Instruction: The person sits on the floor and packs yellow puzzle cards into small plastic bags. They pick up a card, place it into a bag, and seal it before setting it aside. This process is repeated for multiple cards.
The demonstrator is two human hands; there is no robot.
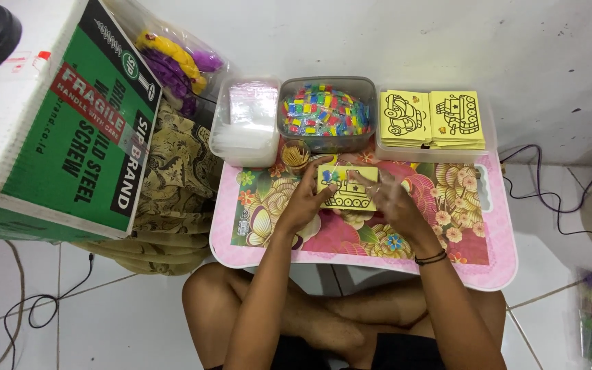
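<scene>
Yellow, flat rectangular card (348, 188) pinched between both hands over glossy floral table (488, 253).

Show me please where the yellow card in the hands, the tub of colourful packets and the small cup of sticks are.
yellow card (351, 195), head view, lower middle with tank drawing.
tub of colourful packets (326, 113), head view, the contents' middle.
cup of sticks (296, 156), head view, stick tops.

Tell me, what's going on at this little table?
A person sits cross-legged at a small floral table. Both hands, left hand and right hand, hold a yellow card with a tank outline just above the tabletop. Behind it stand a tub of colourful packets, a tray of more yellow cards and a tub of clear bags.
</scene>
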